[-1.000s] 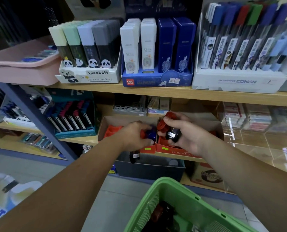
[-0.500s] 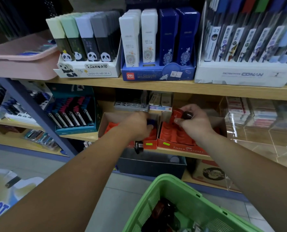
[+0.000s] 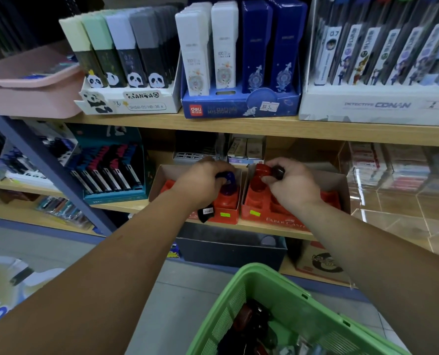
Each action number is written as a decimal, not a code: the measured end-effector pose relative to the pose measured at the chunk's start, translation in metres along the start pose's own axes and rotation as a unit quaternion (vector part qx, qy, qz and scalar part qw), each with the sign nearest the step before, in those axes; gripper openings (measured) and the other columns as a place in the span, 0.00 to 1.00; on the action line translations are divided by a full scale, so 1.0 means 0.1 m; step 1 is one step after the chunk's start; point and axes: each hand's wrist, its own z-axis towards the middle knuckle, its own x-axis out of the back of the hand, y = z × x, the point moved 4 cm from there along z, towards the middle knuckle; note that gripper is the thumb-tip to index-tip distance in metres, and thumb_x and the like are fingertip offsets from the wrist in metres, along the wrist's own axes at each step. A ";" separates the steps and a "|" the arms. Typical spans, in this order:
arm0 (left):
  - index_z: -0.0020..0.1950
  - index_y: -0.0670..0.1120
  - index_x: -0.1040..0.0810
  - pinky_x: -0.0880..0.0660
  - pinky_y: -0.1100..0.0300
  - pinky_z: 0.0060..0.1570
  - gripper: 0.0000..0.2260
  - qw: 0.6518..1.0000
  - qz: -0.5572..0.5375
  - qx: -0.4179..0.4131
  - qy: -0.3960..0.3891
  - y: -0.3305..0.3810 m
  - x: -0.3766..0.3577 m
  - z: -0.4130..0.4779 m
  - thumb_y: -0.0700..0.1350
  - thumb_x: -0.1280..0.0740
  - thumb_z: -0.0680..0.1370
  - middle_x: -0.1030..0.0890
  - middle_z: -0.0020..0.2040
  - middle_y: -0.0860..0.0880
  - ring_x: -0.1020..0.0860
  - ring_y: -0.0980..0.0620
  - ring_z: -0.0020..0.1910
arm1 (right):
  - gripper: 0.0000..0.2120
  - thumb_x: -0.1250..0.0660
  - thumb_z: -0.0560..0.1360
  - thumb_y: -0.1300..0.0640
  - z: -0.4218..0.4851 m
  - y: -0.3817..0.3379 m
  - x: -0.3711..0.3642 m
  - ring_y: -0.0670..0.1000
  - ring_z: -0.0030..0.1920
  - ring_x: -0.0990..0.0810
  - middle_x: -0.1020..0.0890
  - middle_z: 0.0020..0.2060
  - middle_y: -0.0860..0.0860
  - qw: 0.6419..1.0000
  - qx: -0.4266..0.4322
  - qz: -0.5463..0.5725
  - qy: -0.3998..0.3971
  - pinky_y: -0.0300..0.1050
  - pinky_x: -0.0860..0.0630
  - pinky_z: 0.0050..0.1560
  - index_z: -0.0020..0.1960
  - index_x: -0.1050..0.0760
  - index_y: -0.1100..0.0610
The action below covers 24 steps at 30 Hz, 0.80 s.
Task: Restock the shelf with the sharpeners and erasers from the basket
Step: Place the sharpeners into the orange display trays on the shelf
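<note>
1. Waiting in the green plastic mesh basket (image 3: pixel 264 274), several dark sharpeners (image 3: pixel 251 320) lie unshelved.
2. Left hand (image 3: pixel 200 184) grips a blue plastic sharpener (image 3: pixel 228 180) at the left red display tray (image 3: pixel 227 204).
3. Right hand (image 3: pixel 294 187) pinches a dark round sharpener (image 3: pixel 278 172) above the right red display tray (image 3: pixel 263 210); its slots look mostly empty, so much seems left.

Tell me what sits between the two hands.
Head view: the display boxes' neighbouring walls, the blue sharpener in the left hand and the red sharpener in the right hand.

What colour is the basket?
The basket is light green; the head view shows it.
</note>
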 end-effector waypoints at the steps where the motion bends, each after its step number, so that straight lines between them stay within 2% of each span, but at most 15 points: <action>1: 0.73 0.57 0.25 0.25 0.61 0.58 0.17 1.000 0.007 -0.010 0.008 0.03 0.01 -0.01 0.44 0.36 0.84 0.26 0.70 0.48 0.24 0.48 0.65 | 0.16 0.28 0.80 0.52 -0.01 -0.03 0.01 0.52 0.63 0.22 0.20 0.63 0.47 1.000 0.014 -0.021 0.000 0.44 0.26 0.55 0.67 0.22 0.44; 2: 0.72 0.56 0.25 0.25 0.59 0.59 0.17 1.000 0.009 -0.016 0.019 0.04 0.02 -0.01 0.44 0.34 0.84 0.25 0.69 0.49 0.24 0.49 0.64 | 0.16 0.29 0.80 0.52 -0.01 -0.05 0.00 0.51 0.61 0.21 0.20 0.63 0.47 0.999 0.022 -0.036 -0.003 0.45 0.26 0.54 0.68 0.23 0.44; 4: 0.68 0.56 0.24 0.25 0.59 0.55 0.16 0.999 0.000 -0.011 0.036 0.03 0.05 0.00 0.44 0.31 0.82 0.23 0.65 0.51 0.23 0.51 0.61 | 0.17 0.29 0.81 0.51 -0.02 -0.08 -0.01 0.51 0.59 0.21 0.18 0.62 0.48 0.998 0.020 -0.054 -0.017 0.46 0.23 0.53 0.68 0.24 0.43; 6: 0.64 0.56 0.23 0.26 0.60 0.52 0.13 0.999 0.002 -0.003 0.036 0.00 0.04 0.02 0.44 0.31 0.81 0.22 0.64 0.52 0.23 0.52 0.59 | 0.17 0.29 0.81 0.52 -0.03 -0.06 -0.03 0.52 0.61 0.21 0.19 0.63 0.49 0.997 0.015 -0.061 -0.038 0.47 0.23 0.55 0.68 0.24 0.43; 9: 0.68 0.57 0.23 0.25 0.61 0.53 0.16 1.000 0.013 0.004 0.019 0.00 -0.03 0.02 0.43 0.33 0.83 0.24 0.68 0.50 0.24 0.53 0.58 | 0.16 0.30 0.81 0.52 -0.06 -0.03 -0.05 0.54 0.65 0.22 0.20 0.65 0.49 0.997 0.014 -0.049 -0.064 0.51 0.21 0.61 0.68 0.24 0.42; 12: 0.74 0.59 0.27 0.25 0.66 0.41 0.19 0.999 -0.006 0.043 -0.018 -0.01 -0.10 0.02 0.43 0.36 0.84 0.21 0.59 0.51 0.22 0.57 0.47 | 0.16 0.29 0.81 0.51 -0.06 -0.02 -0.07 0.54 0.64 0.21 0.19 0.64 0.48 0.996 0.018 -0.036 -0.077 0.57 0.19 0.61 0.67 0.23 0.41; 13: 0.74 0.59 0.27 0.24 0.65 0.39 0.20 0.998 -0.028 0.057 -0.027 -0.02 -0.12 0.02 0.43 0.36 0.84 0.21 0.57 0.52 0.22 0.57 0.46 | 0.15 0.29 0.81 0.51 -0.06 -0.01 -0.07 0.54 0.63 0.20 0.19 0.63 0.48 0.996 0.020 -0.031 -0.081 0.57 0.18 0.60 0.67 0.23 0.40; 16: 0.72 0.59 0.25 0.17 0.56 0.51 0.19 0.987 -0.131 0.087 -0.039 -0.05 -0.14 -0.01 0.43 0.33 0.83 0.18 0.60 0.51 0.18 0.55 0.51 | 0.16 0.29 0.81 0.50 -0.05 -0.02 -0.08 0.54 0.63 0.19 0.19 0.65 0.48 0.995 0.017 -0.016 -0.100 0.56 0.18 0.60 0.67 0.23 0.39; 19: 0.72 0.55 0.26 0.19 0.59 0.48 0.18 0.984 -0.155 0.083 -0.004 -0.05 -0.04 -0.10 0.46 0.31 0.82 0.20 0.57 0.52 0.20 0.56 0.49 | 0.20 0.28 0.80 0.50 -0.08 -0.07 -0.06 0.53 0.65 0.22 0.20 0.66 0.48 0.996 0.012 -0.007 -0.087 0.54 0.20 0.63 0.70 0.25 0.41; 22: 0.63 0.49 0.20 0.22 0.62 0.37 0.11 0.965 -0.208 0.129 0.100 -0.14 0.11 -0.19 0.51 0.32 0.83 0.18 0.49 0.49 0.20 0.54 0.42 | 0.16 0.24 0.78 0.54 -0.10 -0.22 0.01 0.51 0.58 0.19 0.19 0.60 0.49 0.995 0.000 0.100 -0.025 0.45 0.21 0.55 0.64 0.23 0.46; 24: 0.59 0.48 0.17 0.26 0.64 0.31 0.12 0.933 -0.289 0.179 0.119 -0.17 0.13 -0.28 0.54 0.34 0.84 0.18 0.44 0.49 0.21 0.55 0.38 | 0.12 0.25 0.78 0.59 -0.13 -0.33 0.03 0.51 0.49 0.15 0.17 0.55 0.52 0.977 -0.057 0.197 -0.065 0.40 0.21 0.40 0.57 0.22 0.49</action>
